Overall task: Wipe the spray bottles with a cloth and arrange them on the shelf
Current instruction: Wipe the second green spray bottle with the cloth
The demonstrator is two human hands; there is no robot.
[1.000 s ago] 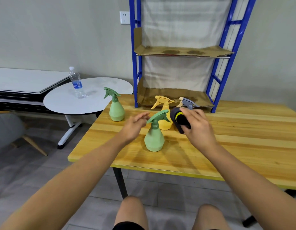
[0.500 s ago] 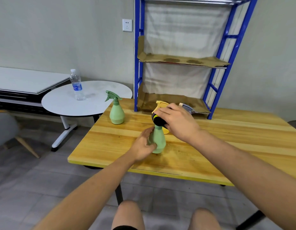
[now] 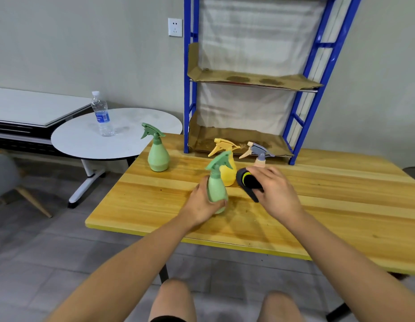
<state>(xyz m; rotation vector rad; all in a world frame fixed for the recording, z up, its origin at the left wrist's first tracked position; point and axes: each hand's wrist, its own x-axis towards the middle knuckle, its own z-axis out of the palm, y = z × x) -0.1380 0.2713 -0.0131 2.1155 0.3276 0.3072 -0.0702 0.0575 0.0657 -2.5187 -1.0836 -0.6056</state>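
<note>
My left hand [image 3: 203, 203] grips the body of a green spray bottle [image 3: 217, 182], which stands tilted on the wooden table [image 3: 341, 205]. Just right of it, my right hand [image 3: 275, 191] holds a black cloth pad with a yellow band [image 3: 247, 182], a short gap from the bottle. A yellow spray bottle [image 3: 227, 163] stands right behind the held one. Further right a bottle with a grey trigger [image 3: 259, 154] is mostly hidden by my right hand. A second green spray bottle [image 3: 157, 149] stands alone at the table's far left. The blue shelf [image 3: 248, 77] rises at the back.
Both shelf levels carry brown cardboard liners [image 3: 250, 79] with nothing on them. A round white side table [image 3: 85, 140] with a water bottle [image 3: 100, 115] stands left of the wooden table. A grey chair [image 3: 6, 180] sits at the far left.
My left hand reached the near green bottle and took hold of its body. My right hand brought the pad onto the bottle's top, then drew it back to the right.
</note>
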